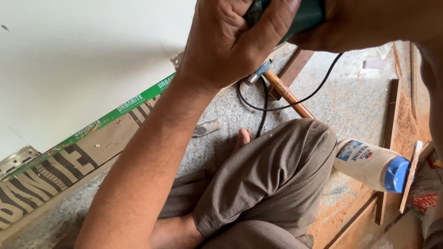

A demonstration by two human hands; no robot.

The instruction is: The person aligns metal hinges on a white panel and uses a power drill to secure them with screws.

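While the fingers of my left hand wrap tight around the green power tool, I see my right hand pressed on its other side, though I cannot tell how those fingers sit. Two hands keep the heavy tool steady, I think. It is up at the top of the view, close to my head, pointed at the big white board standing on its edge. A black cord hangs down from the tool and loops on the stone floor, loose so the tool can move. Just under my hands lies a hammer with a wooden handle, near enough to grab. My bent knee rests on the floor, so I sit low by the work. Beside the knee lies a glue bottle with a blue cap, on its side. Orange sawdust and thin wood strips lie past it.
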